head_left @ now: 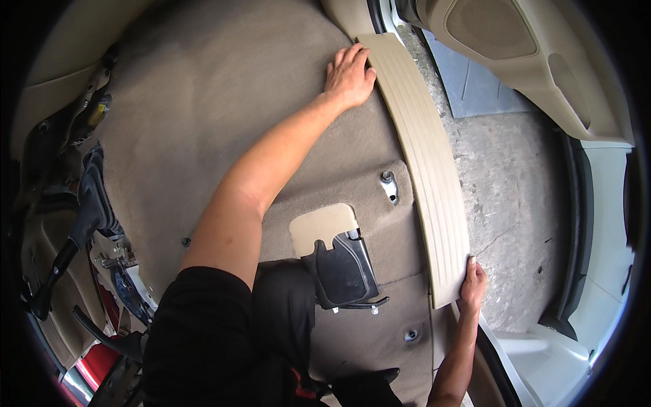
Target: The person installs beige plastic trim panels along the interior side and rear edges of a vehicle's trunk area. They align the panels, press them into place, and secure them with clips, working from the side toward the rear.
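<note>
A long, ribbed beige trim panel (420,169) lies along the right edge of the car's carpeted floor (156,122). My left hand (349,78) rests at the panel's far end, fingers slightly bent and spread, tips touching its inner edge. My right hand (472,281) grips the outer edge at the near end, thumb pointing forward. Left of the panel, a metal fitting (388,186) sits in a carpet recess. A beige piece (308,224) with a black plastic cover (339,271) lies beside my left arm.
An open door (488,41) with beige lining is at the upper right, above grey concrete ground (508,217) and a flat blue-grey sheet (475,81). Black levers and exposed brackets (95,197) line the left side. My dark-clothed leg (281,319) is at the bottom.
</note>
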### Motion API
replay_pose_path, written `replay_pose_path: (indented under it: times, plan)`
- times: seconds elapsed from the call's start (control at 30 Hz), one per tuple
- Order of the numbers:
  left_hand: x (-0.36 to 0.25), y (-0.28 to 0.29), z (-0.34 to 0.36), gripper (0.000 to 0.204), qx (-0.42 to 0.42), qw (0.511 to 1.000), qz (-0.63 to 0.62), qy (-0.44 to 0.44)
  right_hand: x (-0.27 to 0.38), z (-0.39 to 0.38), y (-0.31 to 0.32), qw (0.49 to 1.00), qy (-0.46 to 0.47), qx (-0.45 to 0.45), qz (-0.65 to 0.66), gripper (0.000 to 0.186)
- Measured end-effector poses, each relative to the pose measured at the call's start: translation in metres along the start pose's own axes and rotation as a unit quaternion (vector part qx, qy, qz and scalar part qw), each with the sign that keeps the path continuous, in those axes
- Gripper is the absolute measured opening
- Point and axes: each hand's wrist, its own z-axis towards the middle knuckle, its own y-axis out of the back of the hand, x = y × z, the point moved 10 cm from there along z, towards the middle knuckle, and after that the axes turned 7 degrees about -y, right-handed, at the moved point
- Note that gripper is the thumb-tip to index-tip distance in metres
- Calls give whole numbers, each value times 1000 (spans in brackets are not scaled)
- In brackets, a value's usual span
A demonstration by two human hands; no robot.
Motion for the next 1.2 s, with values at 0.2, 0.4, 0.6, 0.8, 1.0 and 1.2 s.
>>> replay_pose_path:
  times: [0.2,0.4,0.6,0.8,1.0,1.2]
  plan:
    - [7,-11,18,68,16,997,63,-48,18,-3,-4,998,-14,18,-65,53]
    - [-9,-13,28,76,44,995,67,-60,6,3,28,995,-3,-19,-94,57]
    - [-4,-6,64,72,44,994,64,-78,41,-7,40,990,-14,-6,-142,59]
    - [2,-8,54,75,75,991,86,-76,74,-12,58,982,-20,1,-190,63]
    - [8,-18,35,77,67,990,88,-90,41,-6,17,987,6,9,-162,56]
    - [7,-24,26,80,44,993,79,-71,16,2,5,983,39,-36,-174,58]
